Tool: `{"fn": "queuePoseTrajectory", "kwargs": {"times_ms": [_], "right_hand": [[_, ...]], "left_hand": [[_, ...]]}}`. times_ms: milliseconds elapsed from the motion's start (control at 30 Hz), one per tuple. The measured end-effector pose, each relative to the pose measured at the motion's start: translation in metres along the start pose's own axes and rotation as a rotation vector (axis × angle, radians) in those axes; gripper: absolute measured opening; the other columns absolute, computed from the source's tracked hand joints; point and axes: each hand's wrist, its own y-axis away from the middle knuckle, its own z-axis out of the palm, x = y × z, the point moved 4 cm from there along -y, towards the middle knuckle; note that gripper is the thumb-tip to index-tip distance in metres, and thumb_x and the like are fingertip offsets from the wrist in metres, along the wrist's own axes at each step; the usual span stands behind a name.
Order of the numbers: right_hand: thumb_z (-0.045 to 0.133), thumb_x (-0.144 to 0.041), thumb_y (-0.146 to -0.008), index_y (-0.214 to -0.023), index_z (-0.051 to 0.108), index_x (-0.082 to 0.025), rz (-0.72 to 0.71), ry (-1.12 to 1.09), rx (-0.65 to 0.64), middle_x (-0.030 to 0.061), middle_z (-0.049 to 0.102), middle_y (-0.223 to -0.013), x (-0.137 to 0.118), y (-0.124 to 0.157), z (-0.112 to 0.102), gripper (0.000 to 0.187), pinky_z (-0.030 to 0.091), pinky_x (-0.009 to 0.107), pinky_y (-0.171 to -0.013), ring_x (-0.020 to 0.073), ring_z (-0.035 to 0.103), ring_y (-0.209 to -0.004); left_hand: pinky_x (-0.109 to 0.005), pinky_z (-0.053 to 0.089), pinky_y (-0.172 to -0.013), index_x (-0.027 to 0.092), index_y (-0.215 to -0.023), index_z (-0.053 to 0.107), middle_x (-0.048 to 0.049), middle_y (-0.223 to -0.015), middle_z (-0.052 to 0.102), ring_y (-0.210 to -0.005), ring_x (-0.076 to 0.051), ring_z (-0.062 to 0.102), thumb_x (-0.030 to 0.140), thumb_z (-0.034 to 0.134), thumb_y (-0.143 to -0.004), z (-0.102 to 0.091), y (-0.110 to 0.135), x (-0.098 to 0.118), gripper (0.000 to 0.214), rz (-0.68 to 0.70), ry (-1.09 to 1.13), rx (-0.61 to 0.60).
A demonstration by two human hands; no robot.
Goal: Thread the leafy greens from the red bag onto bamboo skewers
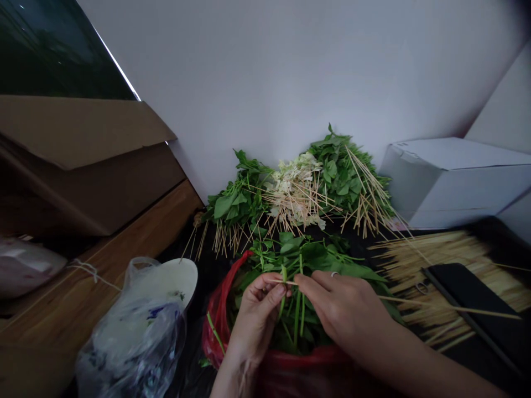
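Left hand (257, 315) has its fingers pinched together on a bamboo skewer (448, 307), with a green stem (284, 282) right at those fingertips. Right hand (344, 304) has its fingers closed on the same skewer, the long end running out past them. Leafy greens (298, 254) in a red plastic bag (215, 326) sit just below both hands. Step in hand: skewer-to-stem work; next move calls for a firm pinch at the stem.

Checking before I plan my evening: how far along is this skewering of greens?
Done: a heap of greens that looks already threaded on bamboo skewers lies against the wall. In hand: the left hand and right hand hold a skewer at some stems. Left: more greens in the red plastic bag, and a spread of loose skewers.
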Motion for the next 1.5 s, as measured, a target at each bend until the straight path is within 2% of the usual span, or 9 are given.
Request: {"fn": "queuePoseTrajectory", "kwargs": {"times_ms": [133,367,600,800,967,1100,1200,1333,1500], "right_hand": [[0.046,-0.005,-0.089,-0.102,0.067,-0.018,0.014,-0.045,-0.015,0.0024,0.066,-0.077,0.004,-0.002,-0.004,0.028,0.033,0.031,-0.055,0.017,0.059,-0.061],[0.042,-0.007,-0.091,-0.086,0.067,-0.019,-0.001,-0.096,-0.059,0.0026,0.066,-0.07,0.008,-0.005,-0.006,0.029,0.036,0.03,-0.055,0.0168,0.059,-0.06],[0.043,-0.017,-0.099,-0.094,0.07,-0.018,0.186,0.034,0.123,0.0069,0.072,-0.089,0.049,-0.006,-0.036,0.027,0.045,0.031,-0.07,0.0192,0.065,-0.079],[0.046,-0.021,-0.1,-0.095,0.071,-0.018,0.227,0.056,0.154,0.0072,0.072,-0.092,0.058,-0.005,-0.041,0.026,0.047,0.031,-0.073,0.02,0.066,-0.083],[0.046,-0.021,-0.1,-0.097,0.071,-0.017,0.23,0.054,0.17,0.0073,0.073,-0.092,0.059,-0.004,-0.043,0.025,0.047,0.032,-0.071,0.0201,0.066,-0.081],[0.047,-0.02,-0.099,-0.097,0.072,-0.017,0.237,0.031,0.163,0.0067,0.073,-0.09,0.059,-0.006,-0.044,0.025,0.047,0.032,-0.072,0.0195,0.066,-0.08],[0.046,-0.019,-0.099,-0.097,0.072,-0.017,0.242,0.011,0.135,0.0072,0.072,-0.09,0.059,-0.008,-0.043,0.026,0.047,0.031,-0.073,0.0193,0.066,-0.082],[0.045,-0.018,-0.099,-0.097,0.072,-0.017,0.249,0.009,0.127,0.0076,0.073,-0.09,0.06,-0.008,-0.043,0.026,0.047,0.031,-0.075,0.0189,0.066,-0.084],[0.047,-0.019,-0.099,-0.099,0.071,-0.017,0.249,0.012,0.148,0.0079,0.073,-0.094,0.062,-0.006,-0.044,0.024,0.047,0.031,-0.077,0.0199,0.067,-0.086]], "left_hand": [[-0.018,0.047,-0.072,0.018,-0.082,0.077,0.0008,-0.075,0.07,-0.07,-0.009,0.061,0.023,0.089,-0.065,-0.003,0.0,0.001,0.021,0.01,-0.021,0.037],[-0.021,0.048,-0.07,0.019,-0.085,0.077,-0.0007,-0.076,0.07,-0.071,-0.011,0.062,0.027,0.088,-0.067,0.006,0.002,-0.014,0.023,-0.064,-0.073,-0.038],[-0.027,0.05,-0.077,0.02,-0.087,0.077,-0.0032,-0.086,0.075,-0.082,-0.018,0.067,0.029,0.077,-0.077,-0.025,-0.009,0.023,0.013,0.243,-0.721,0.157],[-0.029,0.048,-0.077,0.023,-0.088,0.076,-0.002,-0.085,0.073,-0.083,-0.019,0.068,0.023,0.064,-0.086,-0.009,-0.008,0.009,0.012,0.353,-1.18,-0.04],[-0.032,0.047,-0.079,0.022,-0.085,0.074,-0.0028,-0.085,0.073,-0.084,-0.021,0.068,0.02,0.061,-0.087,-0.011,-0.013,0.015,0.013,0.342,-1.371,-0.041],[-0.033,0.047,-0.076,0.023,-0.081,0.073,-0.0028,-0.081,0.072,-0.08,-0.022,0.066,0.021,0.061,-0.088,0.0,-0.01,0.009,0.014,0.342,-1.372,-0.096],[-0.034,0.046,-0.078,0.026,-0.088,0.075,-0.0051,-0.086,0.072,-0.085,-0.025,0.065,0.022,0.064,-0.087,0.025,-0.007,-0.006,0.012,0.445,-1.346,-0.18],[-0.039,0.042,-0.079,0.027,-0.092,0.076,-0.0087,-0.092,0.075,-0.092,-0.03,0.062,0.013,0.07,-0.08,0.055,-0.009,-0.033,0.02,0.562,-1.461,-0.32],[-0.041,0.037,-0.082,0.026,-0.082,0.076,-0.0079,-0.076,0.074,-0.087,-0.029,0.063,0.002,0.062,-0.079,0.056,-0.013,-0.045,0.027,0.486,-1.448,-0.391]]}}
